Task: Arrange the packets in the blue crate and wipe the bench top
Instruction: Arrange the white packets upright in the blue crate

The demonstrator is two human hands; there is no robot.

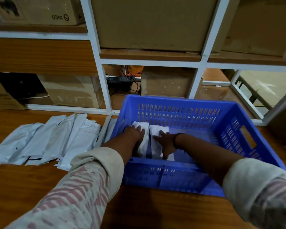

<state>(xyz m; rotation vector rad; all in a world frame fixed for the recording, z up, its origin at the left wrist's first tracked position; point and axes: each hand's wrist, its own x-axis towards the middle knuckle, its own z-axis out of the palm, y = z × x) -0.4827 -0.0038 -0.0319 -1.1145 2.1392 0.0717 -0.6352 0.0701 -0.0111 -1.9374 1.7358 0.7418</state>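
1. The left hand [136, 131] lies flat, fingers straight and close together, pressing a white packet [144, 146] onto the crate floor.
2. The right hand [165, 142], just beside the left, has its fingers spread and presses on a second packet [158, 129]; the two packets lie side by side.
3. Both hands are inside the crate [180, 100], near its left wall.
4. Left of the left hand, outside the crate, a pile [56, 138] of white packets lies on the bench [155, 212].
5. Beyond the hands stands a rack [104, 90] holding cartons [165, 81].

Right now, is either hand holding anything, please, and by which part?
Nothing looks gripped: left hand rests atop the left packet, right hand spread atop the right packet.
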